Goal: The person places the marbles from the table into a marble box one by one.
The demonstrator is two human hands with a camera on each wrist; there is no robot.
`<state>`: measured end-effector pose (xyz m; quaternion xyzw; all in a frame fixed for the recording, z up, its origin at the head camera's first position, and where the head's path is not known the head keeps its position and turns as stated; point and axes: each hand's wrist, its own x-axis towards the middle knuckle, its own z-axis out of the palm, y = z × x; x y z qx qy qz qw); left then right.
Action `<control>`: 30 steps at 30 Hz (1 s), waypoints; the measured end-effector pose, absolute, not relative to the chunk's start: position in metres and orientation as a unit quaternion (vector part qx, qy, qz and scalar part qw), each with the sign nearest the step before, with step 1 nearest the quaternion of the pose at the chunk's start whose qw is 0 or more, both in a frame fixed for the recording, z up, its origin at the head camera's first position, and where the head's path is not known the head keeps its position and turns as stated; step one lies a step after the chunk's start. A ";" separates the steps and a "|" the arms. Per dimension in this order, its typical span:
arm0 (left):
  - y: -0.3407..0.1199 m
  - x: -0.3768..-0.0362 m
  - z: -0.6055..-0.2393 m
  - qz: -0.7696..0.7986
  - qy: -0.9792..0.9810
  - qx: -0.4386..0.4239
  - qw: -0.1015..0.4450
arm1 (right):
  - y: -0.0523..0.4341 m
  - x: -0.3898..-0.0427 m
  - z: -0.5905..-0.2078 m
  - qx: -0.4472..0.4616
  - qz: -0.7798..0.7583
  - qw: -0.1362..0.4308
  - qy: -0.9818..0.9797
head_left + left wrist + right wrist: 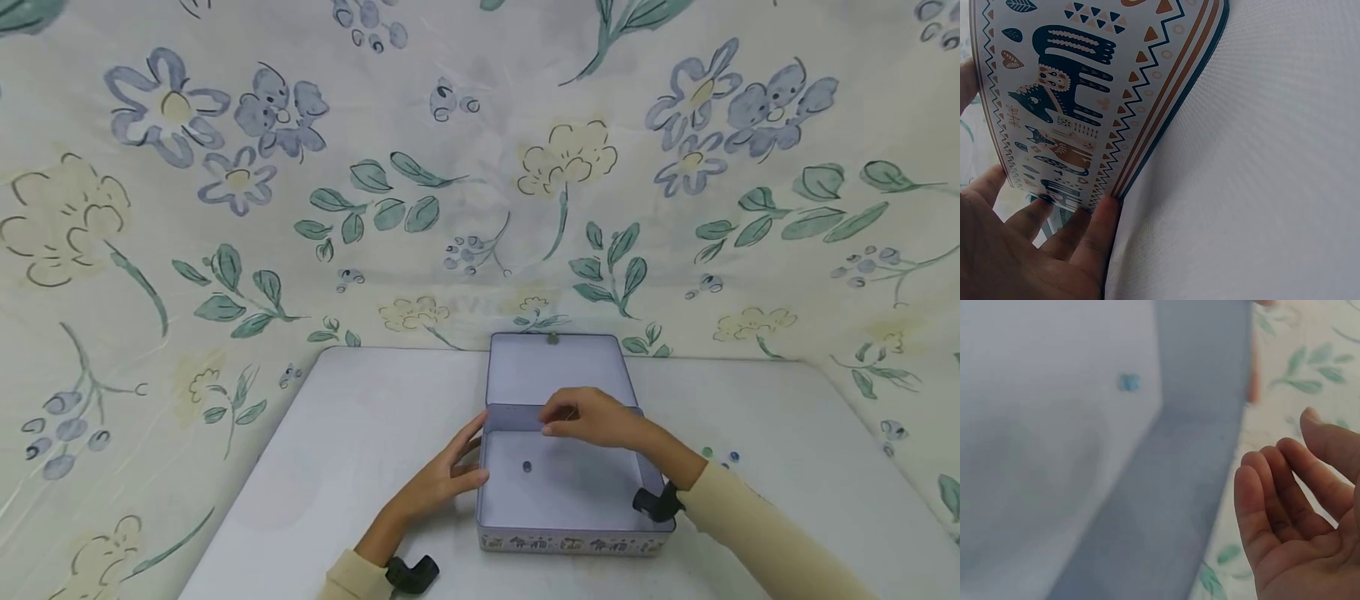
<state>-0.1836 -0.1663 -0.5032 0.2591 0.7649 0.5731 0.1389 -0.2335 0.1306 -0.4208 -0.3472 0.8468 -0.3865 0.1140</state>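
Note:
A shallow metal box (pixel 570 487) with a pale lilac inside stands on the table, its hinged lid (pixel 558 371) tipped back. A small blue bead-like piece (pixel 527 467) lies on its floor; the right wrist view shows this blue piece (pixel 1129 382) near an inner corner. My left hand (pixel 442 483) rests against the box's left side, where the left wrist view shows extended fingers (pixel 1100 231) touching a wall (pixel 1066 106) printed with animals and zigzags. Over the back part of the box hovers my right hand (pixel 588 417), fingers bent loosely, with nothing visible between them (pixel 1297 519).
Several small green and blue pieces (pixel 734 457) lie on the white table (pixel 360 433) right of the box, partly beside the right sleeve. A cloth with flowers and leaves (pixel 465 125) hangs behind. Each wrist carries a black camera mount (pixel 412 575).

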 end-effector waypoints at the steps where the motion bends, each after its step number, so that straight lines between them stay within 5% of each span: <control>1: -0.166 -0.184 -0.504 0.572 0.765 0.262 0.137 | 0.136 -0.233 -0.416 -0.340 -0.393 0.114 0.847; 15: -0.165 -0.184 -0.502 0.566 0.765 0.277 0.130 | 0.239 -0.217 -0.385 -0.232 -0.419 0.076 0.875; 30: -0.168 -0.184 -0.504 0.560 0.774 0.266 0.131 | 0.320 -0.203 -0.406 -0.104 -0.396 0.072 0.910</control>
